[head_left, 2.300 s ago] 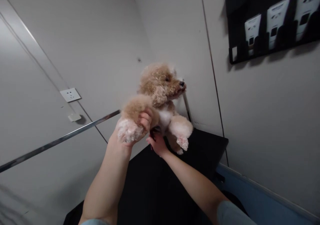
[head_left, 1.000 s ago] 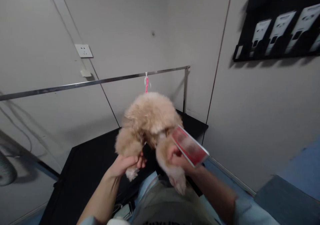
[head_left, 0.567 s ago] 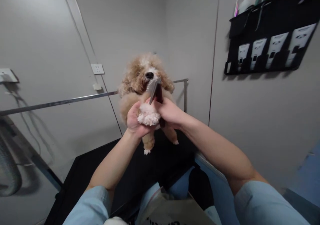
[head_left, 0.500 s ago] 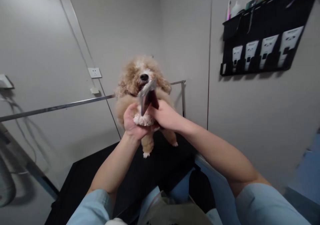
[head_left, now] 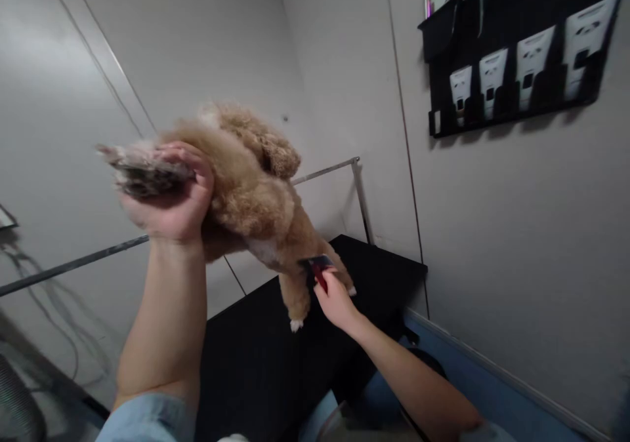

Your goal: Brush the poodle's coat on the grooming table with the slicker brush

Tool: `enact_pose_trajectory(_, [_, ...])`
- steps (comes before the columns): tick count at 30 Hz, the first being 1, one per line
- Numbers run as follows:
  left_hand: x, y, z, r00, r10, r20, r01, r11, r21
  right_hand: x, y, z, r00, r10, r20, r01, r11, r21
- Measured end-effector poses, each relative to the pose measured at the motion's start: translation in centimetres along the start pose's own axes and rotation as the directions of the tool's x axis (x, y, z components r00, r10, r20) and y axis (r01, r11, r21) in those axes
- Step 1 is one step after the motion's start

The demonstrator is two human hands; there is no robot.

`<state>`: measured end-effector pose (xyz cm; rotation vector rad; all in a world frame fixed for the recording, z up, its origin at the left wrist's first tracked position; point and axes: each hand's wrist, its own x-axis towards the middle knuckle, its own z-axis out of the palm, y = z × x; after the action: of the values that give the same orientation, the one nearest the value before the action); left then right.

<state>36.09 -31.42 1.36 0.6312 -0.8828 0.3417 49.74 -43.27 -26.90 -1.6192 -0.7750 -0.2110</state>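
One raised paw (head_left: pixel 147 174) of the curly tan dog (head_left: pixel 256 196) is clasped in the left grip (head_left: pixel 177 202) at the left of the frame, while its two hind legs (head_left: pixel 295 298) are planted on the black table (head_left: pixel 260 370), below centre. A red-handled brush (head_left: pixel 320 275) is grasped in the right grip (head_left: pixel 336 298), just right of centre, beside those legs; whether the fur is touched cannot be told.

grey walls (head_left: pixel 344 68), black table (head_left: pixel 266 363), blue floor (head_left: pixel 485 380)
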Motion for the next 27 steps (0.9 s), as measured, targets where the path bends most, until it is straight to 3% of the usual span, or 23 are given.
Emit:
enact_pose_trajectory(2, [0.9, 0.0, 0.1, 0.999, -0.02, 0.045, 0.017, 0.999, 0.052, 3.4, -2.8, 0.4, 0.995, -0.097, -0.033, 0.092, 0.987, -0.131])
enact_pose_trajectory(5, [2.1, -0.6, 0.3, 0.995, -0.048, 0.084, 0.038, 0.992, 0.12, 5.9, -3.2, 2.8, 0.997, -0.012, 0.078, 0.038, 0.94, -0.34])
enact_pose_trajectory(7, [3.0, -1.1, 0.2, 0.993, -0.066, 0.099, 0.05, 0.986, 0.162, 4.4, 0.0, 5.4, 0.976, 0.095, 0.198, -0.024, 0.942, -0.334])
enact_pose_trajectory(9, [3.7, -1.3, -0.1, 0.991, -0.075, 0.114, 0.053, 0.981, 0.184, 1.6, 4.3, 7.4, 0.935, 0.189, 0.301, -0.128, 0.969, -0.212])
enact_pose_trajectory(11, [4.4, -1.4, -0.6, 0.989, -0.08, 0.127, 0.055, 0.98, 0.192, -0.4, 6.9, 7.7, 0.919, 0.207, 0.335, -0.179, 0.977, -0.115])
enact_pose_trajectory(13, [4.9, -1.6, -1.1, 0.989, -0.085, 0.124, 0.06, 0.98, 0.192, 0.0, 6.3, 6.3, 0.965, 0.112, 0.235, -0.119, 0.993, 0.015])
enact_pose_trajectory(15, [5.3, -2.0, -1.5, 0.989, -0.096, 0.109, 0.074, 0.979, 0.188, 2.7, 3.1, 4.1, 0.998, -0.053, 0.022, 0.05, 0.991, 0.128])
enact_pose_trajectory(16, [5.4, -2.2, -1.6, 0.99, -0.1, 0.104, 0.08, 0.979, 0.186, 4.6, 1.3, 3.2, 0.989, -0.127, -0.077, 0.138, 0.979, 0.149])
enact_pose_trajectory(18, [5.6, -2.9, -1.7, 0.989, -0.121, 0.091, 0.102, 0.977, 0.189, 7.9, -1.3, 2.7, 0.972, -0.198, -0.129, 0.213, 0.97, 0.114])
enact_pose_trajectory(21, [5.6, -3.9, -1.7, 0.982, -0.183, 0.055, 0.168, 0.965, 0.202, 8.6, -0.2, 5.2, 0.998, -0.053, 0.04, 0.054, 0.998, -0.024])
enact_pose_trajectory(24, [5.6, -4.4, -2.0, 0.975, -0.223, 0.016, 0.218, 0.961, 0.171, 4.9, 4.3, 8.4, 0.967, 0.172, 0.188, -0.149, 0.98, -0.133])
enact_pose_trajectory(25, [5.6, -4.5, -2.2, 0.974, -0.226, 0.003, 0.223, 0.962, 0.158, 3.8, 5.4, 9.0, 0.954, 0.211, 0.214, -0.186, 0.974, -0.134])
enact_pose_trajectory(27, [5.7, -4.6, -2.6, 0.975, -0.219, -0.025, 0.221, 0.965, 0.141, 3.2, 5.7, 9.0, 0.959, 0.176, 0.223, -0.166, 0.984, -0.061])
